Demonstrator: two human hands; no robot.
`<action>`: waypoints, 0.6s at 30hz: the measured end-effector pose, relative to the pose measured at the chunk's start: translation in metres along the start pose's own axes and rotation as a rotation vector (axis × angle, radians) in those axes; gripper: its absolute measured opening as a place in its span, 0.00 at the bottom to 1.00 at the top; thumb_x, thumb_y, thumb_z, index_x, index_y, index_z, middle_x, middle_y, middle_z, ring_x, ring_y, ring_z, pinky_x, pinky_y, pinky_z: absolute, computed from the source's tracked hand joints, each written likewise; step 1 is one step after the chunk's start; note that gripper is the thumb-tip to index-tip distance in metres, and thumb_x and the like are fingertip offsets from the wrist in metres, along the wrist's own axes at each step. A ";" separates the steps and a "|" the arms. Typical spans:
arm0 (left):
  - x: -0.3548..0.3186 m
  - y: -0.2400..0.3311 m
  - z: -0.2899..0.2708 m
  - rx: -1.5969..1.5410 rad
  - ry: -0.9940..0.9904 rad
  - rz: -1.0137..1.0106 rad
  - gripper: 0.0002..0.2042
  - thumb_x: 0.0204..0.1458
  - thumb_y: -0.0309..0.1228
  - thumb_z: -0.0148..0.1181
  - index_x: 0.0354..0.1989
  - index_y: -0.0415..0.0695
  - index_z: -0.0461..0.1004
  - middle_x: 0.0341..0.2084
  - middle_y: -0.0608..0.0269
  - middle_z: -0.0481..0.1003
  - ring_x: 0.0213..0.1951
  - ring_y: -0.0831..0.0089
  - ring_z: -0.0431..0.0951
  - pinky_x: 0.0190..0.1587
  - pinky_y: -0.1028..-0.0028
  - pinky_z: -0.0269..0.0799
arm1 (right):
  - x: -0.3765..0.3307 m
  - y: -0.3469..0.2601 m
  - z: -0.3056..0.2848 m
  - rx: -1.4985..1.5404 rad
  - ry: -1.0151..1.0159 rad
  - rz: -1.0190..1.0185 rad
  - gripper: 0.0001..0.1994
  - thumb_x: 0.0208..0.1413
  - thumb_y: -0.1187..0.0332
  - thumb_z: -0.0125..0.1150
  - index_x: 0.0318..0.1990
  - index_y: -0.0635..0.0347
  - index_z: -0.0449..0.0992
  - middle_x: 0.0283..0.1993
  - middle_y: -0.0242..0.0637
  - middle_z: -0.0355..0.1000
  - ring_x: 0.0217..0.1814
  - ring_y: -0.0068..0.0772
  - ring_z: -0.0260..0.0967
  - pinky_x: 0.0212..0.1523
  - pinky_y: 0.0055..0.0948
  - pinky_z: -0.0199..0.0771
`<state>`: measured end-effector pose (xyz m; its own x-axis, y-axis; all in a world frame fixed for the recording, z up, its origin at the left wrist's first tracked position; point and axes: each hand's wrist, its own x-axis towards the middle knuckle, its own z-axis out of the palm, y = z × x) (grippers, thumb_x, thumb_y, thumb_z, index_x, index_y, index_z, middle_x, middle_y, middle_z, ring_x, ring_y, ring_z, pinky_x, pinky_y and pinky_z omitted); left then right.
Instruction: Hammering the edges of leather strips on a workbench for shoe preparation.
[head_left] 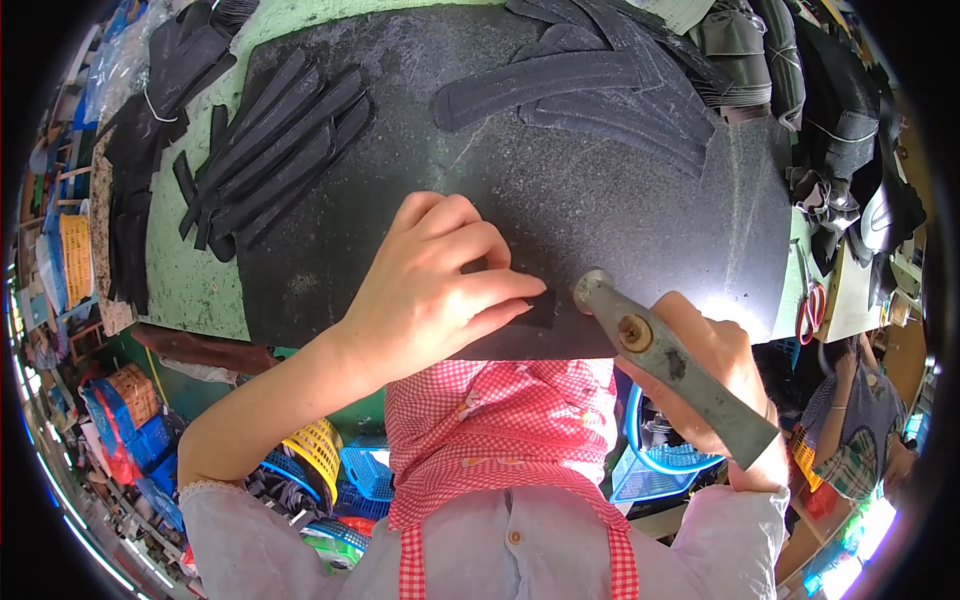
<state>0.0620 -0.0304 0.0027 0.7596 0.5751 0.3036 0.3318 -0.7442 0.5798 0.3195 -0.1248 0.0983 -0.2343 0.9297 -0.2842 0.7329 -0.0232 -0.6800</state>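
Observation:
My right hand (712, 345) is wrapped round a hammer (675, 365), whose grey metal head has a round striking face tipped toward the mat and a wedge-shaped other end. Its handle is mostly hidden behind the head and my fingers. Beside the striking face, my left hand (430, 275) is closed, thumb and index finger pressing on a small black piece of material (540, 312) near the mat's front edge. Most of that piece is hidden under the hand or blends into the black mat (650, 225).
Narrow black strips (290, 140) lie in a pile at the left; wider curved black pieces (590, 85) overlap at the back right. Tied black bundles (735, 50) stand beyond. Red-handled scissors (812, 305) rest at the right edge. Below are blue baskets (368, 470); another person (860, 420) sits at the right.

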 end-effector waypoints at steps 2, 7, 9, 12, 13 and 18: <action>0.001 -0.001 0.001 -0.037 0.010 -0.003 0.13 0.38 0.31 0.79 0.35 0.59 0.89 0.33 0.77 0.76 0.42 0.68 0.73 0.52 0.61 0.66 | 0.002 0.000 -0.002 -0.027 0.022 -0.028 0.14 0.58 0.67 0.76 0.39 0.61 0.73 0.26 0.46 0.77 0.26 0.47 0.82 0.24 0.37 0.76; -0.001 -0.001 0.003 0.075 0.076 0.173 0.15 0.35 0.31 0.78 0.36 0.58 0.88 0.34 0.75 0.77 0.42 0.69 0.74 0.53 0.59 0.69 | 0.003 0.000 0.000 -0.023 -0.010 -0.093 0.09 0.61 0.74 0.67 0.45 0.62 0.73 0.28 0.47 0.75 0.29 0.53 0.81 0.28 0.44 0.78; -0.003 0.000 0.002 0.098 0.073 0.181 0.15 0.37 0.31 0.74 0.37 0.58 0.87 0.34 0.75 0.77 0.42 0.69 0.74 0.54 0.59 0.71 | 0.004 0.001 0.003 -0.015 -0.049 -0.103 0.10 0.61 0.72 0.65 0.46 0.62 0.72 0.27 0.47 0.74 0.28 0.54 0.80 0.28 0.46 0.77; 0.001 0.001 -0.001 0.135 0.021 0.215 0.12 0.41 0.32 0.71 0.37 0.58 0.87 0.35 0.75 0.77 0.42 0.69 0.74 0.54 0.59 0.71 | 0.010 0.009 0.012 -0.060 -0.096 -0.171 0.12 0.62 0.68 0.64 0.45 0.63 0.69 0.25 0.47 0.72 0.27 0.54 0.79 0.27 0.47 0.76; -0.002 0.002 0.001 0.161 0.032 0.217 0.11 0.43 0.32 0.69 0.38 0.58 0.87 0.35 0.75 0.76 0.42 0.70 0.74 0.54 0.60 0.71 | 0.012 0.010 0.014 -0.073 -0.079 -0.163 0.12 0.62 0.67 0.64 0.45 0.63 0.68 0.25 0.47 0.72 0.27 0.54 0.79 0.27 0.47 0.76; -0.002 -0.001 -0.003 0.036 0.043 0.016 0.14 0.36 0.32 0.77 0.36 0.58 0.87 0.34 0.76 0.76 0.42 0.67 0.74 0.51 0.60 0.67 | 0.012 0.008 0.017 -0.148 -0.104 -0.200 0.12 0.62 0.68 0.64 0.45 0.61 0.68 0.27 0.48 0.75 0.29 0.54 0.80 0.27 0.46 0.77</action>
<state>0.0584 -0.0299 0.0036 0.7409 0.5762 0.3451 0.3399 -0.7648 0.5473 0.3118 -0.1199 0.0781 -0.4431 0.8672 -0.2273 0.7486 0.2184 -0.6260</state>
